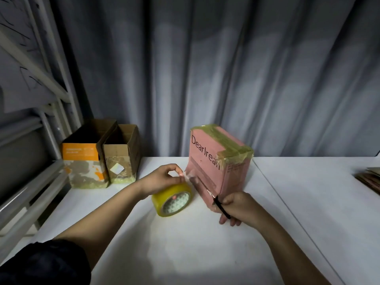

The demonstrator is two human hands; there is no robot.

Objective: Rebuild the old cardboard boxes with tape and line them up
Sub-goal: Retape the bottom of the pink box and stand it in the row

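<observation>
A pink cardboard box [218,159] printed "DearIrean" stands on the white table [185,243], its top sealed with yellowish tape. A yellow tape roll [172,199] lies on the table just left of the box. My left hand [162,179] rests over the roll and pinches the free end of a clear tape strip [192,179] stretched toward the box's lower front edge. My right hand [236,206] grips a thin black tool [221,208] at the box's near bottom corner, its tip at the tape strip.
Two open cardboard boxes stand side by side at the back left: an orange-and-brown one [82,163] and a plain brown one [121,157]. Flattened cardboard [370,179] lies at the right edge. A metal frame [41,112] rises on the left; a grey curtain hangs behind.
</observation>
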